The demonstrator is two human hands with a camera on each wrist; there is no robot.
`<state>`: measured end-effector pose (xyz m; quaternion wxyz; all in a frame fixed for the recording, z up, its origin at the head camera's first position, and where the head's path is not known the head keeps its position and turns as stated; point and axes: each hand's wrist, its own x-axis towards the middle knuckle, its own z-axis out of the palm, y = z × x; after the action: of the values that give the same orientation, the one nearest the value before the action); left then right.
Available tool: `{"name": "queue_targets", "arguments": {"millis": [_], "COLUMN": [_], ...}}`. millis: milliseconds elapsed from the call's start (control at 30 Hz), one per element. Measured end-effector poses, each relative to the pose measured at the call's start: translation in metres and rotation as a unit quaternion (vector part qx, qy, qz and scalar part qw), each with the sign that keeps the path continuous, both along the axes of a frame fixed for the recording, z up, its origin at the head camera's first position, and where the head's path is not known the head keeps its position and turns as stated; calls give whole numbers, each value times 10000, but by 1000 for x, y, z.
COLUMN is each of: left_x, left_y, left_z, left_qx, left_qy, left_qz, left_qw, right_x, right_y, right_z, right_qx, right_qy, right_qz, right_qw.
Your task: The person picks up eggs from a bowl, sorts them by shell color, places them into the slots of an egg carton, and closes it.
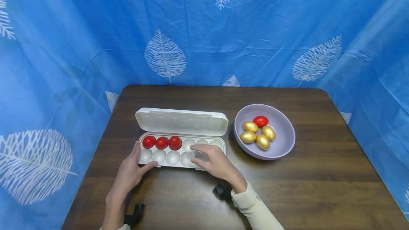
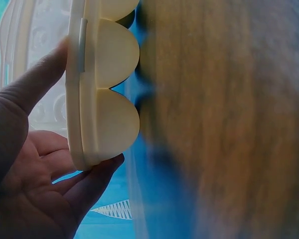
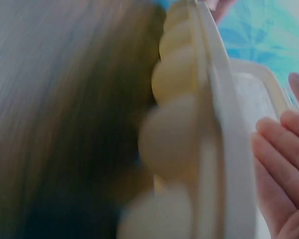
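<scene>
A white plastic egg box (image 1: pixel 173 158) lies on the table with its lid (image 1: pixel 182 123) tipped up at the back. Three red eggs (image 1: pixel 162 143) sit in the left cups of its back row. My left hand (image 1: pixel 128 169) holds the box's left end, thumb (image 2: pixel 42 74) on the front rim and fingers round the end and underside. Over the right cups hovers my right hand (image 1: pixel 214 160), its fingers (image 3: pixel 284 144) loosely bent with nothing between them. It hides some of the cups there.
Right of the box stands a lilac bowl (image 1: pixel 284 136) holding a red egg (image 1: pixel 260 121) and several gold eggs (image 1: pixel 263 141). Dark wooden table (image 1: pixel 319 187) extends to the right. A blue curtain (image 1: pixel 198 63) with white leaves hangs behind and at both sides.
</scene>
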<state>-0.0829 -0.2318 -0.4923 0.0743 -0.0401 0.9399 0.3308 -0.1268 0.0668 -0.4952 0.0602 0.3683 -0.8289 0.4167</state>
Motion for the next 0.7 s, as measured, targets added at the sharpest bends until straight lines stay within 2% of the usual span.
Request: {"name": "queue_targets", "arguments": {"millis": [133, 367, 533, 700], "left_x": [-1, -1, 0, 0], "left_y": [2, 3, 2, 3], "left_z": [1, 4, 4, 3], "left_qx": [-12, 37, 23, 42], "left_qy": [-74, -181, -223, -227], "left_qz": [-17, 53, 82, 88], "left_qw": [10000, 9998, 9997, 9997], "right_x": [4, 5, 3, -1], "right_y": [27, 65, 86, 102], "right_z": [4, 13, 27, 47], "right_qx": [-289, -731, -856, -930], "right_qy": [5, -94, -238, -205], "right_qz": [-60, -483, -802, -1379], "right_qw": [9996, 9961, 9928, 9859]}}
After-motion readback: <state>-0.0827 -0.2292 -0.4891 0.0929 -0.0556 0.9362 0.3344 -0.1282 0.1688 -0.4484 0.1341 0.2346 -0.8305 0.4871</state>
